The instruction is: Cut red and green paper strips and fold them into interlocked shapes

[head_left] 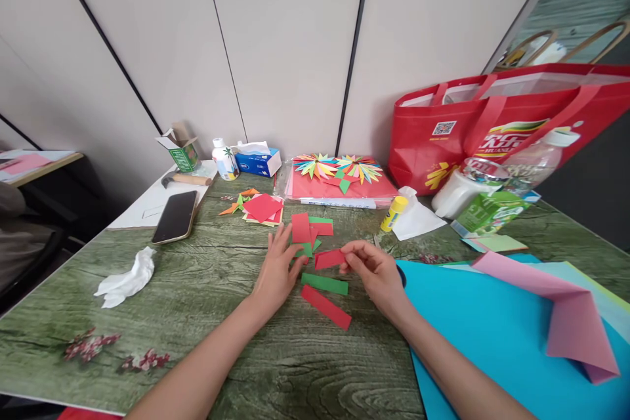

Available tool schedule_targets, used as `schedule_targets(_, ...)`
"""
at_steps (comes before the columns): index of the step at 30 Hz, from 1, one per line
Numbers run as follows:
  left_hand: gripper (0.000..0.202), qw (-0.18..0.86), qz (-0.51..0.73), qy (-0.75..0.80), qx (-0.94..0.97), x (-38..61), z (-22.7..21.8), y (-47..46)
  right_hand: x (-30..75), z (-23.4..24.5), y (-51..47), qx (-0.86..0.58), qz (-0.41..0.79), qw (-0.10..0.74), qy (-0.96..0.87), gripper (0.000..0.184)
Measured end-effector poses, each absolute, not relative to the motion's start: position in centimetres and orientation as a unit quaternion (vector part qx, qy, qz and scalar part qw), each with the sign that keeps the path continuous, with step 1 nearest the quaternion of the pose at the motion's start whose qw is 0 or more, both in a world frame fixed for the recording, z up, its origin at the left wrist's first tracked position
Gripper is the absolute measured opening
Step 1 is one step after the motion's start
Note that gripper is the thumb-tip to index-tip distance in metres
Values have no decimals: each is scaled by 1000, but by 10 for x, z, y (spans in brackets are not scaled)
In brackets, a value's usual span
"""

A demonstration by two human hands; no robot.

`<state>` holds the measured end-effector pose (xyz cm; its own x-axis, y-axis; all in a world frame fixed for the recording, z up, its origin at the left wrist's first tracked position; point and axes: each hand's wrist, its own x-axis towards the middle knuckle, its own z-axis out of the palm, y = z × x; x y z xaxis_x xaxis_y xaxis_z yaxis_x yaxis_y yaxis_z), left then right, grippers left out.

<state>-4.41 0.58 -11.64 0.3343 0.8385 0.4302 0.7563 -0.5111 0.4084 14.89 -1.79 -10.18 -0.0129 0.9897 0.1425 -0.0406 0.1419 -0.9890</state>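
Note:
My right hand pinches one end of a short red paper strip just above the green wood-grain table. My left hand lies flat with fingers spread, its fingertips on a small pile of red and green paper pieces. Between my hands lie a green paper strip and, nearer to me, a longer red paper strip.
Large blue paper sheets with a folded pink sheet cover the right. A glue stick, colourful paper stars on a red paper pack, a red bag, a phone, a crumpled tissue, a tissue box.

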Motion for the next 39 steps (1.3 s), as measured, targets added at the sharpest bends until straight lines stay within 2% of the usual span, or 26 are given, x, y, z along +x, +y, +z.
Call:
schedule_targets(5, 28, 54, 198, 490, 847, -46, -125, 9, 146, -104, -21, -467, 441, 464, -609, 18)
schedule_targets(10, 42, 44, 163, 486, 858, -45, -124, 8, 146, -107, -20, -498, 354, 424, -668, 18)
schedule_targets(18, 23, 12, 224, 485, 845, -44, -124, 7, 149, -111, -17, -482, 284, 469, -683, 21)
schedule_targets(21, 22, 11, 238, 475, 847, -44, -126, 6, 149, -108, -19, -441, 279, 480, -706, 21)
schedule_targets(23, 26, 10, 233, 472, 850, -44, -126, 5, 147, -104, -22, -408, 284, 455, -739, 14)
schedule_targets(24, 27, 10, 226, 474, 851, -44, -126, 5, 146, -102, -24, -393, 286, 431, -760, 15)
schedule_targets(27, 29, 9, 203, 481, 853, -43, -125, 4, 143, -101, -28, -351, 275, 349, -824, 46)
schedule_targets(28, 29, 10, 196, 483, 853, -42, -124, 4, 143, -102, -29, -345, 261, 329, -839, 51)
schedule_targets(33, 29, 9, 186, 496, 848, -40, -118, 3, 145, -116, -26, -368, 170, 297, -864, 34)
schedule_targets(39, 28, 29, 189, 500, 845, -39, -117, 1, 150, -129, -19, -414, 121, 335, -838, 46)
